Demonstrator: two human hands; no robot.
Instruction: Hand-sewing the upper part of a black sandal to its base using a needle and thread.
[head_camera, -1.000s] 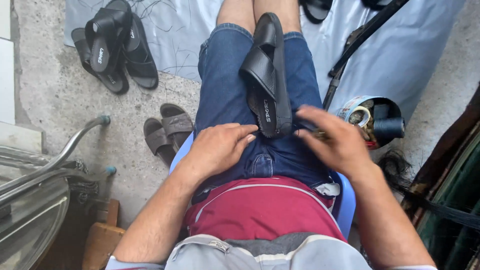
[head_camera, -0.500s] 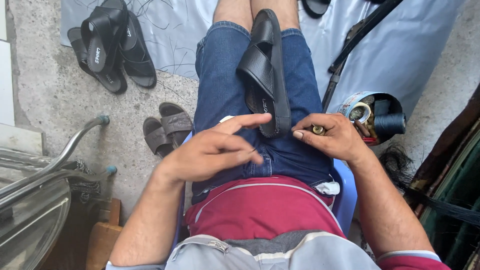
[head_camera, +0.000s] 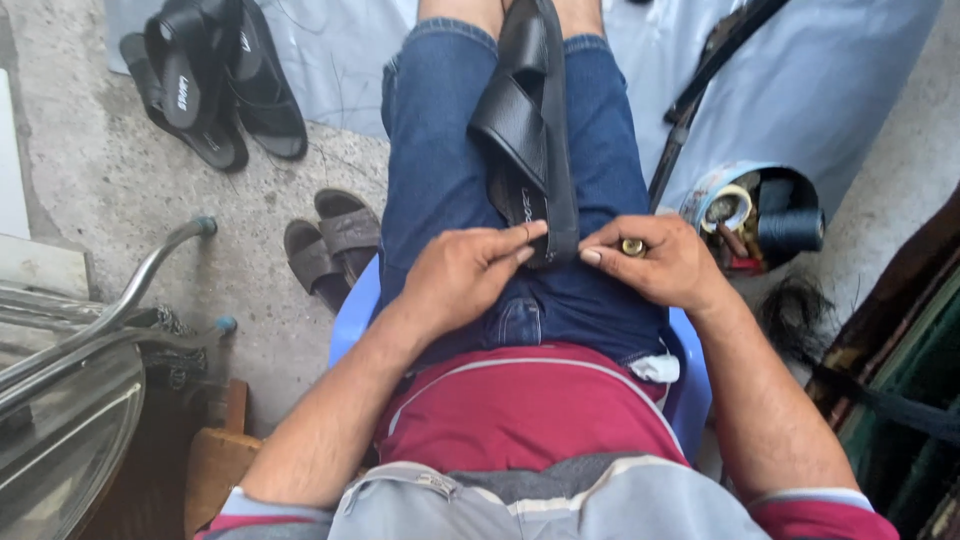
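A black slide sandal (head_camera: 530, 120) lies sole-up along my lap between my denim-clad thighs. My left hand (head_camera: 462, 275) rests on my lap with thumb and forefinger pinched at the sandal's heel end. My right hand (head_camera: 655, 262) sits just right of the heel, fingers curled around a small round brass-coloured object (head_camera: 632, 246), fingertips touching the sandal's edge. I cannot tell whether a thread runs between the hands.
I sit on a blue plastic chair (head_camera: 352, 305). Black sandals (head_camera: 215, 80) and a brown pair (head_camera: 330, 245) lie on the concrete at left. A tin of thread spools and tools (head_camera: 755, 215) stands at right on a grey sheet. Metal rails (head_camera: 110, 300) are at left.
My left hand has moved right and down, closing its fingers at the sandal's heel. My right hand stays beside the heel holding the small round object.
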